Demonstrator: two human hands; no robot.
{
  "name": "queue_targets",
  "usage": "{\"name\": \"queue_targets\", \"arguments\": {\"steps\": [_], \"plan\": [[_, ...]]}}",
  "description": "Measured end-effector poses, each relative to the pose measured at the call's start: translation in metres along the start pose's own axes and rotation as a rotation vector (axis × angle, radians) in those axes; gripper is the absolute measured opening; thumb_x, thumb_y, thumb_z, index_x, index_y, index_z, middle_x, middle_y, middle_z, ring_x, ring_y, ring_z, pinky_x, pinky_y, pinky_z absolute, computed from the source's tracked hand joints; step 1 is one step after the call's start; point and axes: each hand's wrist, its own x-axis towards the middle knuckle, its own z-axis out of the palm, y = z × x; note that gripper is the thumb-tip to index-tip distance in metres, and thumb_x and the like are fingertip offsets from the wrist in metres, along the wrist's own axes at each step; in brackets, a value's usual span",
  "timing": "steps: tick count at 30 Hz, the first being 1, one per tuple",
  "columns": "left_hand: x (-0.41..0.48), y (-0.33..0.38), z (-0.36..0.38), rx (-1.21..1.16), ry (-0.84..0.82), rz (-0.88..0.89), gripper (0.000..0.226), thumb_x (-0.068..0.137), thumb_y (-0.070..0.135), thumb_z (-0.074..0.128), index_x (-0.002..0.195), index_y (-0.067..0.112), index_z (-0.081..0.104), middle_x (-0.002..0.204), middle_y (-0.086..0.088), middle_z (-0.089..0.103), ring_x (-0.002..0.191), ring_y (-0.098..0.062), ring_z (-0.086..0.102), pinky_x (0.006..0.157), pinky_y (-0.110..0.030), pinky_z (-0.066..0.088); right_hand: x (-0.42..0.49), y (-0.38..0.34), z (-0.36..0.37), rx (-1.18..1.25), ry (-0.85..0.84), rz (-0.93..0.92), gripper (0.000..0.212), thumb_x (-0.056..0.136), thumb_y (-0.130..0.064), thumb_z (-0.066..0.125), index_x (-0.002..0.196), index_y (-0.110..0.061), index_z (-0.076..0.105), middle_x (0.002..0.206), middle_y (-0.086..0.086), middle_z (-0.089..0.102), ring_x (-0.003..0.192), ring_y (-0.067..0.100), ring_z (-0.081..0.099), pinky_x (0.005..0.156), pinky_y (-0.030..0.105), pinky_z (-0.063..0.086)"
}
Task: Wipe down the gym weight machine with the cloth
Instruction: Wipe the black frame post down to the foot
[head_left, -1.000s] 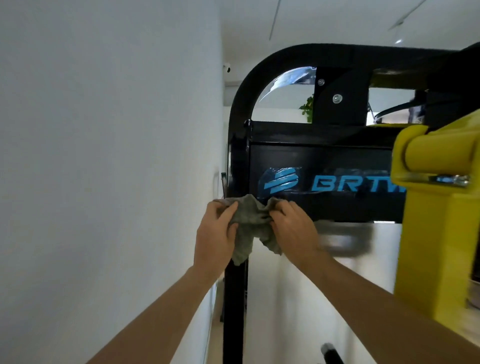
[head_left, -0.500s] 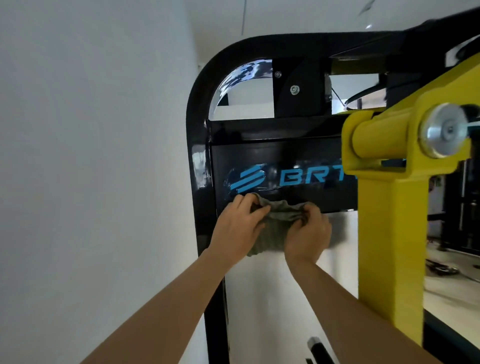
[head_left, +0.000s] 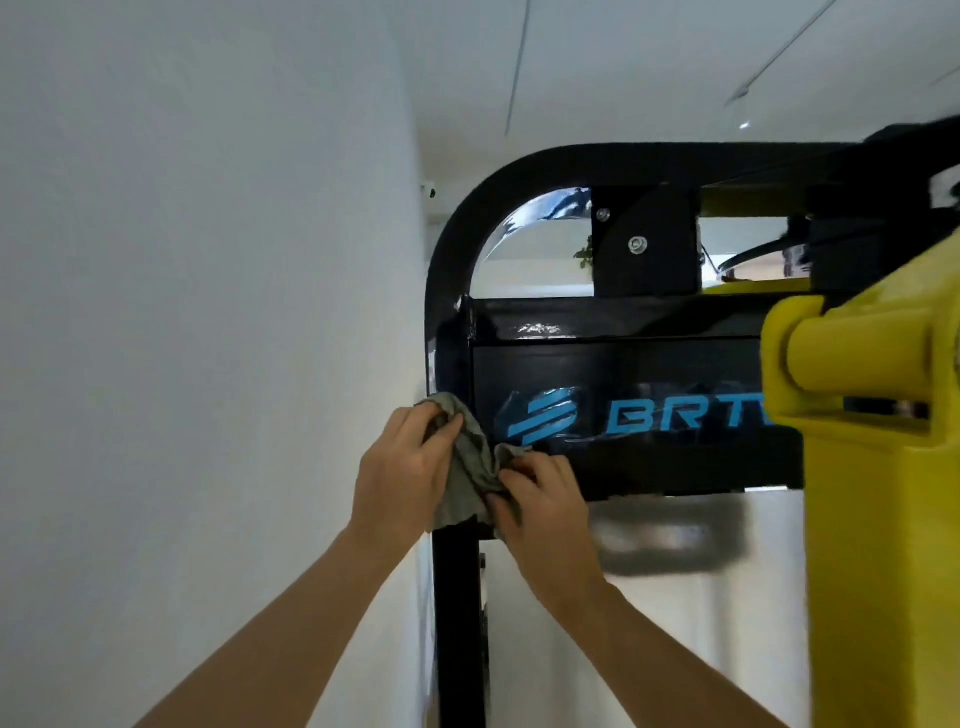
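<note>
Up against the black frame (head_left: 452, 332) of the weight machine, a grey cloth (head_left: 467, 467) was held by both hands, bunched at the frame's left upright, just below and left of the blue logo (head_left: 540, 418) on the dark panel (head_left: 649, 374). The left hand (head_left: 402, 480) was curled around the cloth's upper left part, its grip clenched on the fabric. The right hand (head_left: 540, 499) was pinching the cloth's lower right edge. A yellow arm (head_left: 878, 467) stood to the right of the panel, and a white wall (head_left: 208, 312) lay left of the frame.
</note>
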Motion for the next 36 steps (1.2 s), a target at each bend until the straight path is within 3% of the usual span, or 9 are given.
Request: {"name": "queue_targets", "arguments": {"steps": [2, 5, 9, 13, 17, 21, 27, 31, 36], "plan": [[0.01, -0.015, -0.003, -0.005, 0.021, -0.024, 0.039, 0.094, 0.025, 0.057, 0.121, 0.001, 0.071, 0.113, -0.015, 0.07, 0.095, -0.027, 0.064, 0.069, -0.033, 0.061, 0.023, -0.012, 0.006, -0.017, 0.021, -0.102, 0.016, 0.082, -0.021, 0.071, 0.095, -0.012, 0.074, 0.102, 0.003, 0.07, 0.098, 0.018, 0.06, 0.091, 0.024, 0.05], [0.03, -0.028, -0.008, -0.002, 0.019, 0.009, 0.032, 0.097, 0.018, 0.057, 0.122, 0.002, 0.07, 0.117, -0.012, 0.069, 0.094, -0.026, 0.063, 0.066, -0.036, 0.061, 0.059, -0.02, 0.011, -0.006, 0.042, -0.142, 0.016, 0.077, -0.006, 0.081, 0.091, -0.008, 0.074, 0.096, 0.007, 0.069, 0.09, 0.024, 0.062, 0.081, 0.032, 0.057], [0.057, -0.033, -0.012, -0.111, 0.021, -0.117, 0.047, 0.096, 0.034, 0.047, 0.128, 0.006, 0.067, 0.13, -0.008, 0.063, 0.104, -0.024, 0.058, 0.081, -0.032, 0.054, 0.112, -0.018, 0.005, -0.006, 0.105, -0.15, 0.015, 0.08, 0.002, 0.074, 0.092, -0.004, 0.072, 0.095, 0.009, 0.068, 0.089, 0.026, 0.058, 0.081, 0.028, 0.048], [0.081, -0.034, -0.006, -0.091, -0.012, -0.133, 0.055, 0.097, 0.047, 0.048, 0.133, 0.008, 0.063, 0.134, -0.009, 0.059, 0.113, -0.024, 0.053, 0.09, -0.031, 0.05, 0.156, -0.003, -0.012, -0.043, 0.18, -0.098, 0.018, 0.076, 0.008, 0.073, 0.092, -0.001, 0.073, 0.091, 0.013, 0.067, 0.084, 0.031, 0.059, 0.073, 0.039, 0.054], [0.107, -0.027, 0.002, 0.018, 0.005, -0.053, 0.045, 0.094, 0.038, 0.062, 0.129, 0.01, 0.067, 0.129, -0.011, 0.062, 0.113, -0.026, 0.052, 0.088, -0.035, 0.052, 0.168, 0.021, -0.035, -0.084, 0.219, -0.037, 0.012, 0.08, 0.007, 0.071, 0.089, 0.0, 0.074, 0.088, 0.012, 0.068, 0.081, 0.03, 0.059, 0.068, 0.04, 0.055], [0.135, -0.013, 0.01, 0.101, -0.027, 0.109, 0.04, 0.093, 0.041, 0.064, 0.124, 0.016, 0.071, 0.123, -0.004, 0.068, 0.109, -0.024, 0.056, 0.085, -0.036, 0.052, 0.167, 0.044, -0.054, -0.147, 0.252, 0.07, 0.013, 0.081, 0.007, 0.069, 0.091, 0.0, 0.075, 0.09, 0.014, 0.069, 0.083, 0.032, 0.058, 0.07, 0.04, 0.054], [0.161, 0.022, 0.026, 0.034, -0.118, 0.199, 0.043, 0.089, 0.034, 0.073, 0.129, 0.021, 0.068, 0.117, 0.0, 0.072, 0.101, -0.023, 0.063, 0.082, -0.038, 0.053, 0.161, 0.065, -0.075, -0.167, 0.304, 0.398, 0.024, 0.089, 0.006, 0.061, 0.111, 0.002, 0.072, 0.111, 0.02, 0.065, 0.102, 0.038, 0.056, 0.086, 0.045, 0.05], [0.162, 0.029, 0.031, 0.04, -0.09, 0.271, 0.041, 0.08, 0.026, 0.083, 0.119, 0.019, 0.074, 0.113, -0.005, 0.073, 0.095, -0.026, 0.064, 0.073, -0.037, 0.056, 0.162, 0.067, -0.077, -0.169, 0.278, 0.509, 0.026, 0.09, 0.006, 0.057, 0.112, 0.001, 0.071, 0.108, 0.018, 0.062, 0.101, 0.036, 0.055, 0.083, 0.043, 0.046], [0.139, 0.004, 0.018, 0.063, 0.036, 0.237, 0.012, 0.087, 0.021, 0.077, 0.093, 0.011, 0.079, 0.096, -0.006, 0.071, 0.082, -0.025, 0.061, 0.066, -0.037, 0.056, 0.158, 0.049, -0.075, -0.135, 0.084, 0.354, 0.024, 0.09, 0.004, 0.058, 0.104, -0.004, 0.075, 0.103, 0.011, 0.062, 0.096, 0.029, 0.059, 0.086, 0.039, 0.051]]}}
